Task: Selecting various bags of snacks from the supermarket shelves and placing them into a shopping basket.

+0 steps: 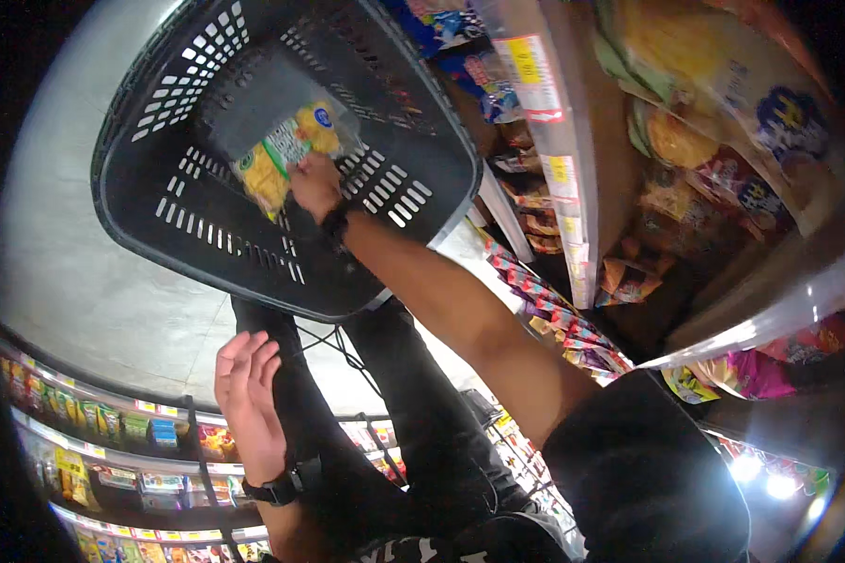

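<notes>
My right hand reaches down into a black plastic shopping basket, its fingers closed at the edge of a clear bag of yellow food. A green and white label band crosses the middle of the bag, which lies at the basket's bottom. What exactly the food is, I cannot tell. Below the near rim of the basket, my left hand is raised with extended fingers and nothing in it. A dark watch sits on that wrist.
To the right stands a store shelf with price tags and packaged bread. Small wrapped packets hang beside it. Snack shelves line the lower left. Pale floor shows around the basket, with my legs below it.
</notes>
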`<action>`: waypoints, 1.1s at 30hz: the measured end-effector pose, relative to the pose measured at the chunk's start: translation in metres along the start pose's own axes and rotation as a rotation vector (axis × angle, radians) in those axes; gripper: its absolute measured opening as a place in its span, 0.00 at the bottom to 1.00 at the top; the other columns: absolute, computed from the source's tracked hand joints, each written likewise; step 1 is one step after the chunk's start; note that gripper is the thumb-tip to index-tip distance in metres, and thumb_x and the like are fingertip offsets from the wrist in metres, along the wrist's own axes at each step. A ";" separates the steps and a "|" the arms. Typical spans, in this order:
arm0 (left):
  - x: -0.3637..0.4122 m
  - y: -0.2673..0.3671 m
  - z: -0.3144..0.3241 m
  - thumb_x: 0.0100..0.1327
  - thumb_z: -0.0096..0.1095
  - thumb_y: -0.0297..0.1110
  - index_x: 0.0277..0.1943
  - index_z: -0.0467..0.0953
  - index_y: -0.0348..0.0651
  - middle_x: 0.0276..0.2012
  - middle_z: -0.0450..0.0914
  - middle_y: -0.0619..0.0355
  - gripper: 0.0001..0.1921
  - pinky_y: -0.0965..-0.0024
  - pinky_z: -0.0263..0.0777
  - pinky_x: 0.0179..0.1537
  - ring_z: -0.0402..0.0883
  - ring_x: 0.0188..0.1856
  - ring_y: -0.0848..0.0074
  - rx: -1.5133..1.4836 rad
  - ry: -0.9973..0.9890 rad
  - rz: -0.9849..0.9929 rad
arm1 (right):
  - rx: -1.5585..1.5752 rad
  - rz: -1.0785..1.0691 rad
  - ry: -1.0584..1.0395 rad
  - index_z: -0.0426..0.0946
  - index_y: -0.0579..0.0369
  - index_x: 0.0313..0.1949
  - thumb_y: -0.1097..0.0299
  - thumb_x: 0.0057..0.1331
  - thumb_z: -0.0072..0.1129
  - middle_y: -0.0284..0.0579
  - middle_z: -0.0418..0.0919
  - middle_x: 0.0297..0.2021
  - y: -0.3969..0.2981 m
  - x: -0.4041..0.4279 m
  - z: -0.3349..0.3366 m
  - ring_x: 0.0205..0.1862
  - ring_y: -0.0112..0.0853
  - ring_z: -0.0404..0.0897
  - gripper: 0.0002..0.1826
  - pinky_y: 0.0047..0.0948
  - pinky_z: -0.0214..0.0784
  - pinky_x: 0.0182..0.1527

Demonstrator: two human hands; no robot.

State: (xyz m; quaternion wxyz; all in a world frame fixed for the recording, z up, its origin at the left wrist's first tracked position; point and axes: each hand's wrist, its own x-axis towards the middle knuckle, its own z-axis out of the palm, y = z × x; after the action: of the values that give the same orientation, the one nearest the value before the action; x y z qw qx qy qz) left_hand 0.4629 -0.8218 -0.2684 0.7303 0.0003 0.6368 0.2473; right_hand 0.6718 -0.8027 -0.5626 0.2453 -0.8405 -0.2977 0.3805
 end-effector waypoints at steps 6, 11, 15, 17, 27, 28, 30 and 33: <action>0.000 0.022 0.023 0.70 0.56 0.34 0.68 0.60 0.35 0.64 0.69 0.46 0.28 0.61 0.57 0.67 0.69 0.64 0.64 0.383 0.032 0.350 | 0.173 -0.028 -0.199 0.68 0.62 0.30 0.70 0.67 0.59 0.49 0.73 0.21 -0.129 -0.126 -0.143 0.23 0.31 0.74 0.12 0.33 0.67 0.29; -0.006 0.019 0.072 0.63 0.64 0.34 0.69 0.60 0.38 0.66 0.67 0.49 0.33 0.60 0.58 0.66 0.66 0.65 0.63 0.472 -0.280 0.567 | -0.022 -0.130 -0.061 0.75 0.58 0.45 0.73 0.67 0.58 0.55 0.81 0.32 -0.177 -0.209 -0.230 0.35 0.44 0.83 0.08 0.37 0.74 0.37; -0.034 0.013 0.132 0.53 0.72 0.33 0.57 0.74 0.42 0.60 0.72 0.46 0.27 0.59 0.62 0.63 0.69 0.61 0.56 1.044 -0.517 0.961 | -0.130 -0.112 0.254 0.77 0.57 0.48 0.76 0.66 0.58 0.55 0.82 0.38 -0.175 -0.237 -0.290 0.39 0.47 0.84 0.11 0.36 0.75 0.42; -0.043 -0.005 0.173 0.50 0.74 0.35 0.57 0.75 0.44 0.60 0.72 0.46 0.29 0.57 0.63 0.62 0.69 0.60 0.53 1.056 -0.661 1.061 | -0.072 -0.221 0.477 0.75 0.60 0.37 0.77 0.66 0.60 0.41 0.80 0.34 -0.126 -0.235 -0.327 0.37 0.23 0.78 0.02 0.22 0.70 0.40; -0.044 -0.099 0.354 0.57 0.68 0.43 0.47 0.76 0.36 0.47 0.76 0.45 0.21 0.55 0.66 0.53 0.74 0.49 0.55 1.165 -1.015 1.280 | -0.164 -0.116 0.770 0.75 0.64 0.45 0.70 0.66 0.58 0.42 0.80 0.37 0.019 -0.156 -0.507 0.36 0.28 0.78 0.12 0.26 0.72 0.43; -0.049 -0.100 0.356 0.59 0.67 0.43 0.46 0.75 0.35 0.45 0.77 0.45 0.20 0.56 0.66 0.51 0.74 0.45 0.56 1.062 -0.994 1.313 | -0.142 -0.125 0.768 0.75 0.64 0.45 0.70 0.66 0.58 0.42 0.80 0.37 0.021 -0.156 -0.504 0.36 0.28 0.78 0.12 0.26 0.72 0.43; -0.059 -0.094 0.344 0.60 0.66 0.42 0.45 0.75 0.33 0.43 0.77 0.46 0.20 0.58 0.66 0.48 0.75 0.41 0.57 0.984 -0.963 1.367 | -0.125 -0.032 0.767 0.74 0.64 0.46 0.71 0.66 0.58 0.45 0.79 0.40 0.022 -0.151 -0.496 0.40 0.30 0.77 0.13 0.28 0.70 0.46; -0.077 -0.073 0.294 0.66 0.60 0.42 0.55 0.71 0.33 0.54 0.74 0.40 0.22 0.55 0.68 0.55 0.75 0.55 0.52 0.961 -0.796 1.231 | -0.069 0.073 0.745 0.74 0.65 0.48 0.72 0.65 0.58 0.48 0.79 0.43 0.020 -0.151 -0.489 0.46 0.32 0.77 0.14 0.30 0.68 0.51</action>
State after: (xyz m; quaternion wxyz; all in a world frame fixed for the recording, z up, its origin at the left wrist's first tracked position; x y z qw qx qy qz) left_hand 0.7573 -0.8211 -0.1645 0.5561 0.7377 0.2568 0.2839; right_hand 0.9817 -1.0115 -0.2118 0.2946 -0.9391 -0.1703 0.0471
